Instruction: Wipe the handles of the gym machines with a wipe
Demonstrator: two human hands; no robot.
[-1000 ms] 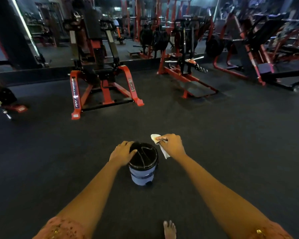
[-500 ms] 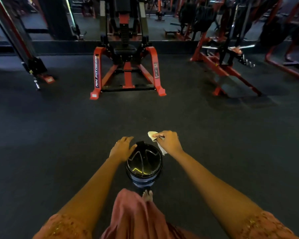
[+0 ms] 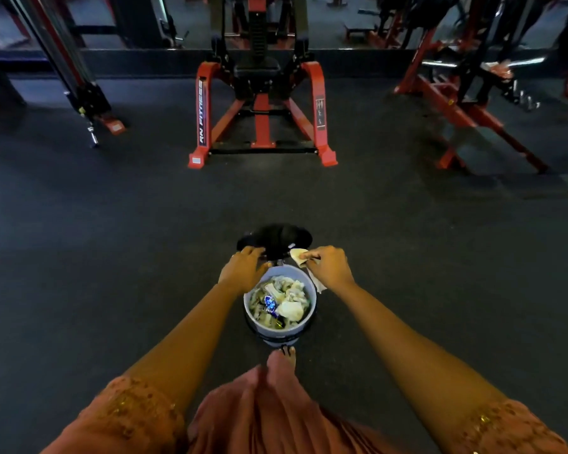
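Observation:
A small pedal bin (image 3: 253, 317) stands on the dark floor in front of me, its black lid (image 3: 274, 237) swung up and back. Inside lie several crumpled wipes and wrappers. My right hand (image 3: 330, 267) pinches a pale used wipe (image 3: 298, 255) just above the bin's far right rim. My left hand (image 3: 243, 268) rests against the lid's near edge at the bin's far left rim, fingers loosely bent. My bare foot (image 3: 282, 357) presses at the bin's base.
A red and black gym machine (image 3: 263, 103) stands straight ahead. A cable tower (image 3: 79, 80) rises at the left and a red frame machine (image 3: 466, 103) at the right. Dark rubber floor lies all around the bin.
The bin's lid has swung open, showing the rubbish inside. My foot has come onto the bin's base. My view has tilted down and nearer; the right hand still holds the wipe.

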